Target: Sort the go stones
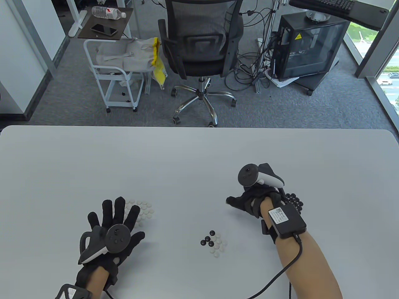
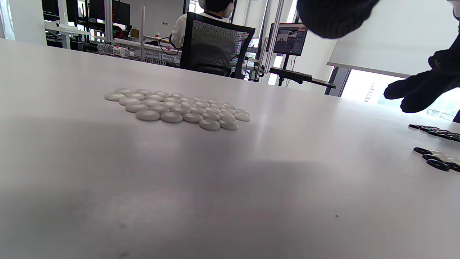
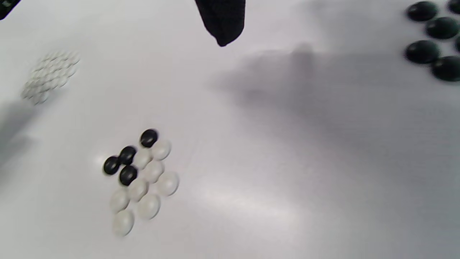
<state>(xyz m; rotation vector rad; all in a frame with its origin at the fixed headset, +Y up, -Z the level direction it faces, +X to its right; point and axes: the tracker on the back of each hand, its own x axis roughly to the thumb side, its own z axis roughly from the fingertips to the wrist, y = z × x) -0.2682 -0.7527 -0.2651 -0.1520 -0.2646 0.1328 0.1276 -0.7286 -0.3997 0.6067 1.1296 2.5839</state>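
A pile of white stones lies at the left. My left hand hovers at its near-left side with straight, spread fingers that hold nothing; one fingertip shows in the left wrist view. A pile of black stones lies at the right. My right hand sits just left of it, loosely relaxed, nothing seen in it; one fingertip hangs in. A small mixed cluster of black and white stones lies between the hands.
The white table is bare beyond the piles up to its far edge. Behind it stand an office chair, a white cart and a computer case. A cable trails from my right forearm.
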